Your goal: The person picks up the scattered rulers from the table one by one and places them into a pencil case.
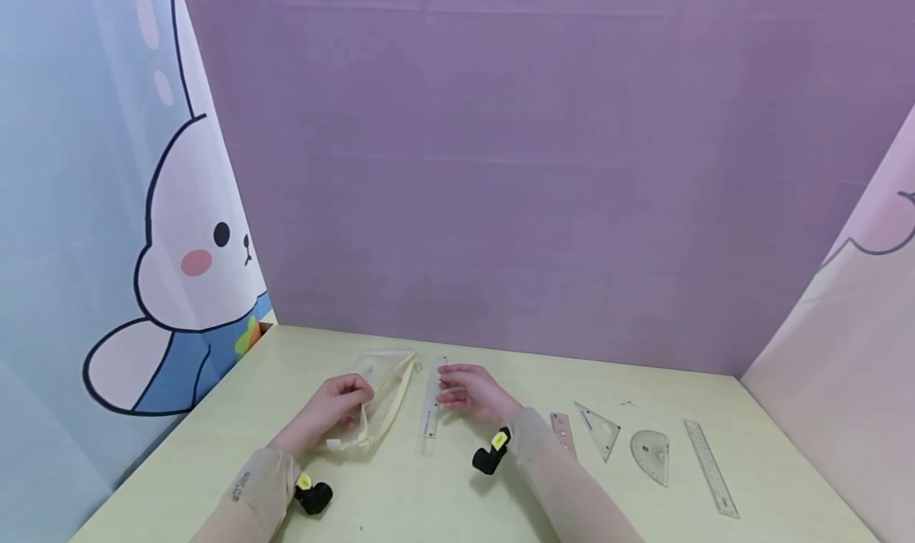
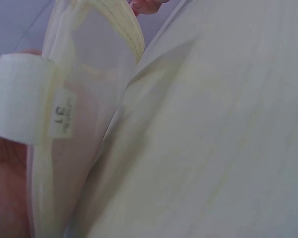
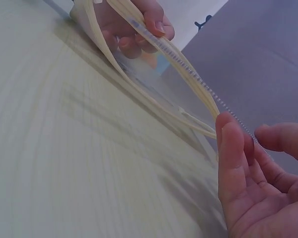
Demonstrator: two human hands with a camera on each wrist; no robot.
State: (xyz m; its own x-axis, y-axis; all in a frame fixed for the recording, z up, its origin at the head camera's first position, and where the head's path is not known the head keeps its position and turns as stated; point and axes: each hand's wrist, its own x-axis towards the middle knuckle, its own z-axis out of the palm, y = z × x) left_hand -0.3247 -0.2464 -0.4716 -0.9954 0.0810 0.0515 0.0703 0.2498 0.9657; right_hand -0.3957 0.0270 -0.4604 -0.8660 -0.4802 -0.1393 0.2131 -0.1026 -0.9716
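My left hand (image 1: pixel 336 404) grips the near edge of a clear pouch (image 1: pixel 391 406) with cream zipper trim, its mouth parted. In the left wrist view a white tab and a small label (image 2: pixel 63 114) printed "31" show on the pouch's side. To the right of the pouch, my right hand (image 1: pixel 472 392) pinches a clear straight ruler (image 1: pixel 430 412) between thumb and fingers. From the right wrist view the ruler (image 3: pixel 188 69) appears nearly edge-on, in line with the pouch's opening; whether they touch I cannot tell. The left fingers (image 3: pixel 155 22) curl over the trim there.
On the pale wooden table (image 1: pixel 400 503), right of my right forearm, lie a pink ruler (image 1: pixel 561 428) partly hidden by the arm, a clear set square (image 1: pixel 599 432), a protractor (image 1: pixel 650 457) and a longer clear ruler (image 1: pixel 711 470). A purple cloth (image 1: pixel 515 170) hangs behind.
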